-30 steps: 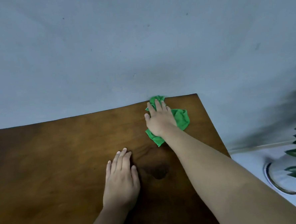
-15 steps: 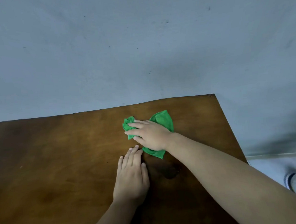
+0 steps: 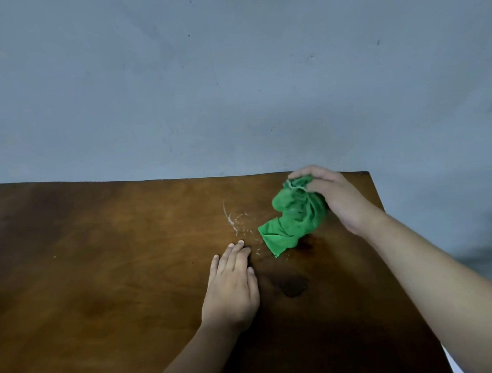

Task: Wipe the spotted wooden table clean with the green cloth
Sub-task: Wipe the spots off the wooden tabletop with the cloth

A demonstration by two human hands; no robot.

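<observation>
A brown wooden table (image 3: 101,281) fills the lower half of the view. My right hand (image 3: 335,198) grips a bunched green cloth (image 3: 294,221) near the table's far right corner; the cloth's lower end trails down to the wood. Left of the cloth lies a patch of whitish streaks and specks (image 3: 238,221). My left hand (image 3: 230,285) rests flat on the table, fingers straight, its fingertips just below the specks. A dark stain (image 3: 292,285) marks the wood to the right of my left hand.
A plain blue-grey wall (image 3: 233,86) rises right behind the table's far edge. The table's right edge (image 3: 384,206) runs diagonally down toward me, with pale floor beyond it.
My right hand has swung the cloth from beside my left hand back toward the far right corner and bunched it up. Whitish streaks now show where it passed. My left hand stays flat.
</observation>
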